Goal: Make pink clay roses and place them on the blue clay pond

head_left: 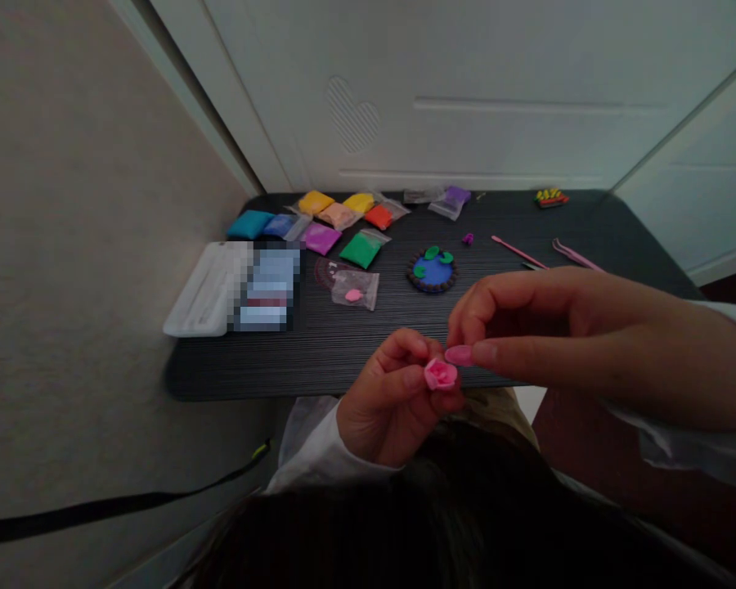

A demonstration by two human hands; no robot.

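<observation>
left hand [389, 397]: curled, pinching | right hand [594, 327]: arched, pinching | hands close together

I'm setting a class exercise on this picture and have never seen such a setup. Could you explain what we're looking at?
There is no machine here: a camera worn on a person's head looks forward and down at their own bare hands, giving this single view. The left hand holds a small pink flower; the right hand pinches a petal-shaped pink piece beside it. Beyond them, the dark table bears small bags of what looks like coloured modelling clay, a blue disc with a bumpy brown rim and green leaf shapes, a thin pink stick, pink tweezers and, at the left, a white tray.
</observation>
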